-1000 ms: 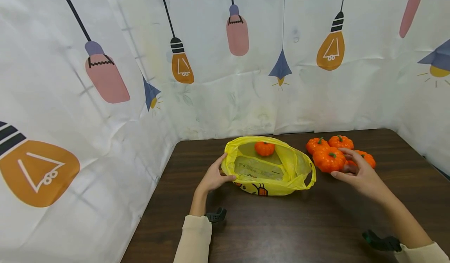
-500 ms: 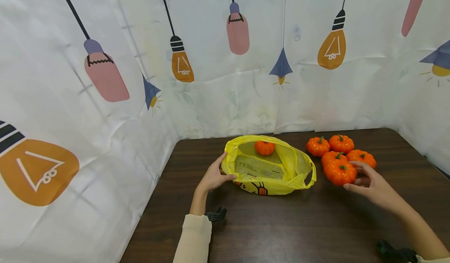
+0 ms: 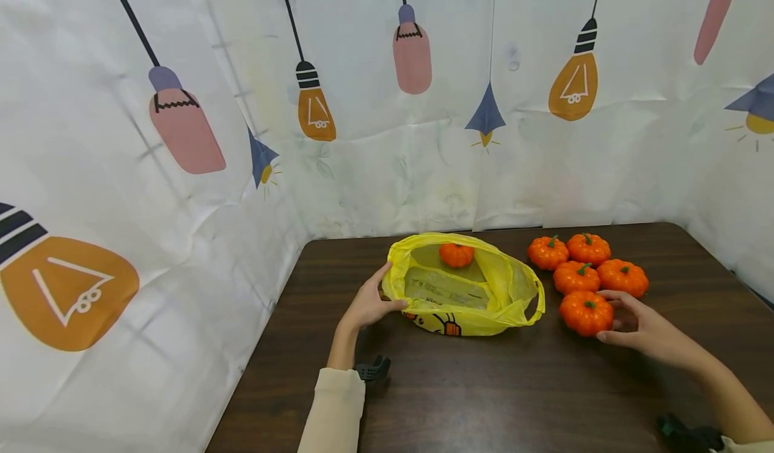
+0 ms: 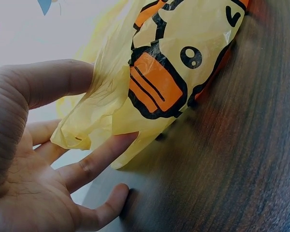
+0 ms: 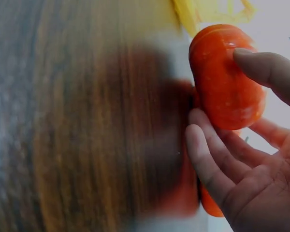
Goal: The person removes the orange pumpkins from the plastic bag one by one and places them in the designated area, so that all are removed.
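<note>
A yellow plastic bag (image 3: 465, 318) with a printed cartoon face lies on the table, its mouth open toward me. Inside it sits one small orange pumpkin (image 3: 456, 255). My left hand (image 3: 369, 303) holds the bag's left rim, the thumb on one side of the plastic and fingers on the other, as the left wrist view shows. To the right of the bag, my right hand (image 3: 647, 328) grips another orange pumpkin (image 3: 586, 313) by its right side, between thumb and fingers. In the right wrist view this pumpkin (image 5: 224, 82) appears held just off the table.
Several more orange pumpkins (image 3: 623, 277) stand clustered behind the gripped one. The dark wooden table (image 3: 484, 386) reaches back to a white curtain (image 3: 375, 191) printed with lamps, which also runs along the left side.
My right hand has moved to the right and toward me with the pumpkin, away from the bag to the front of the cluster. The left hand and bag stay put.
</note>
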The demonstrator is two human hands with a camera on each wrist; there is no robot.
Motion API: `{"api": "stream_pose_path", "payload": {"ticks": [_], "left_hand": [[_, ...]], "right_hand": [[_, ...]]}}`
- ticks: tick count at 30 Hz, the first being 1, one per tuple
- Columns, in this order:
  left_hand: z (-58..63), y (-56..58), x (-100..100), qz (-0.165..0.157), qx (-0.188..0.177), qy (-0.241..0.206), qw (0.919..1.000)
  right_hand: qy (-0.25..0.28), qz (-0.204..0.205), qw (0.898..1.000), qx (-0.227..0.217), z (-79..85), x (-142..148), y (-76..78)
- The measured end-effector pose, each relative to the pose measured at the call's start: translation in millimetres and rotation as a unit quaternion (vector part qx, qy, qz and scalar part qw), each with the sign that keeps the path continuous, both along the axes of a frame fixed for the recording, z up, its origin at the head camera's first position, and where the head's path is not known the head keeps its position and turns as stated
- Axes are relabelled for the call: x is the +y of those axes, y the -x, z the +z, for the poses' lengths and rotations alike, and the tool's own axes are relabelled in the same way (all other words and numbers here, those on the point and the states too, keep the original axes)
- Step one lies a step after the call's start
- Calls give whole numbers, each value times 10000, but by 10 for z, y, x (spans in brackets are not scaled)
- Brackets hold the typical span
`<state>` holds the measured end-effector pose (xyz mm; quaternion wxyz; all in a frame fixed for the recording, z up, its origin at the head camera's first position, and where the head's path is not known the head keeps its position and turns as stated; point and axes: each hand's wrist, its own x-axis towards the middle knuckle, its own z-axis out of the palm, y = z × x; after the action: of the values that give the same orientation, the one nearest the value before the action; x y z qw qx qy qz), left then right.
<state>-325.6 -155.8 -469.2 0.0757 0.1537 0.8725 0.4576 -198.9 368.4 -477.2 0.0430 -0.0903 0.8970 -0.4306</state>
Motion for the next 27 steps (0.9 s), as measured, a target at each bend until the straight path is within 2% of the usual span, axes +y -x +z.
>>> {"api": "stream_pose_path", "payload": {"ticks": [2, 13, 27], "left_hand": [[-3, 4, 5, 6, -17, -18, 10000], [13, 5, 20, -5, -47, -18, 10000], [21, -13, 0, -28, -101, -18, 9999]], "right_hand": [[-56, 114, 9999, 46, -25, -3, 7], [-483, 172, 9987, 58, -37, -42, 74], [-326, 184, 9993, 49, -55, -64, 94]]}}
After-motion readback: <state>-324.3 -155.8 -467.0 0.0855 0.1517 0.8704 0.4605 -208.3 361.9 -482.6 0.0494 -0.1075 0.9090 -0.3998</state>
